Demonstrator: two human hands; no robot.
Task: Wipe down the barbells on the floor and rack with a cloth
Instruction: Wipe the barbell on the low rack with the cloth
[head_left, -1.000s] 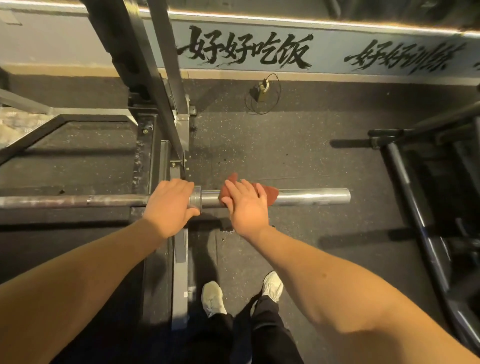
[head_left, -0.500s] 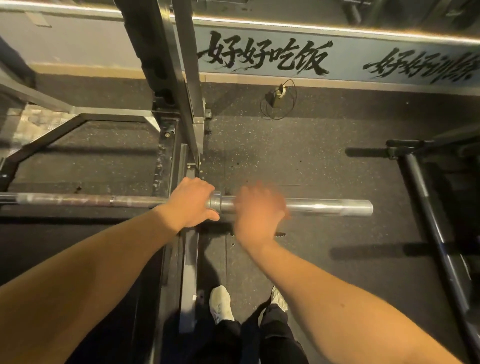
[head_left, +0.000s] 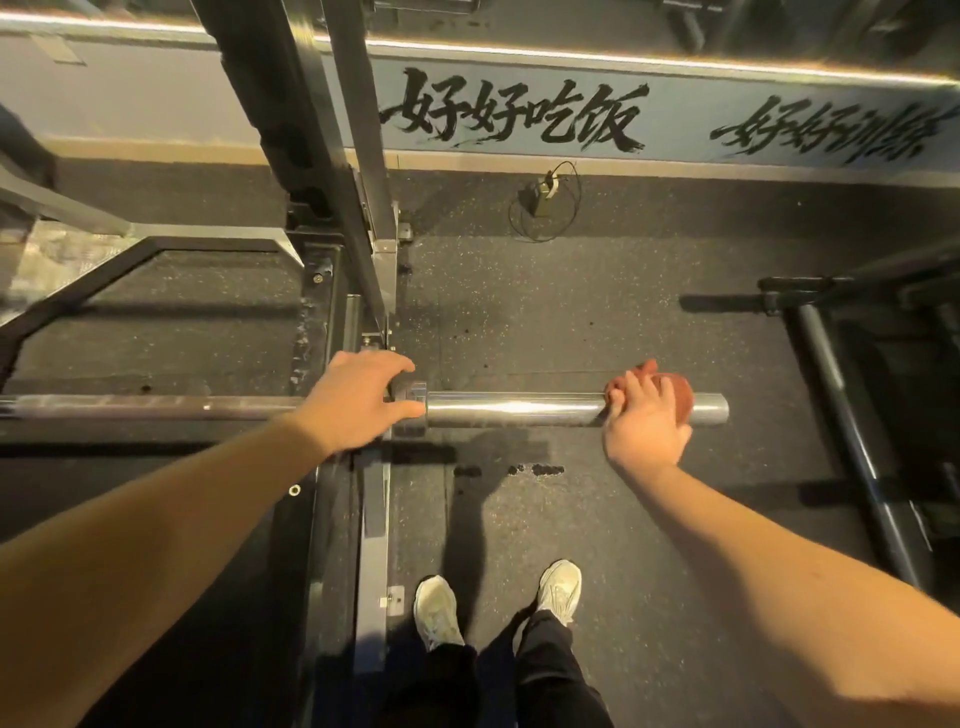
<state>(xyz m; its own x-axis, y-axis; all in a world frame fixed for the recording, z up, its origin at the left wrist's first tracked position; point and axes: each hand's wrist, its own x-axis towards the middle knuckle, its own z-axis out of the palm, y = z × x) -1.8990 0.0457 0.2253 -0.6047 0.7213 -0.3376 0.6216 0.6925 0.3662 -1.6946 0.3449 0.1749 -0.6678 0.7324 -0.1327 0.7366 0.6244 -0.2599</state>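
Barbell (head_left: 156, 408) runs level across the view, raised off the floor (head_left: 571, 322), with its shadow on the mat below. The thin shaft enters from the left edge and the thick shiny sleeve (head_left: 519, 410) ends right of centre.

Rack upright (head_left: 358, 208) rises steeply from its base, just behind the collar of the bar.

Left hand (head_left: 358, 400): arm comes in from bottom left, nearly straight, palm down. Grip is wrapped over the bar right at the collar, fingers curled over the far side and thumb stretched along the near side toward the sleeve. What the bar rests on is hidden under this hand.

Wall lettering (head_left: 514, 117), black brush strokes on a pale band: "好好吃饭". A second group (head_left: 826, 132) to the right starts "好好", the rest too smeared to read.

Small box with a looped cable (head_left: 543, 200) sits on the floor by the wall, well apart from the bar.

Right hand (head_left: 644, 421): arm from bottom right, wrist bent, palm down on the sleeve near its outer end. Grip is closed over a red cloth (head_left: 680, 397), fingers curled on top and pressing it onto the metal — the cloth bulges out past the fingers toward the sleeve tip.

Pale shoes (head_left: 439, 610) and dark trousers at bottom centre.

Dark bar (head_left: 841, 415) lies on the floor at far right, angled away.
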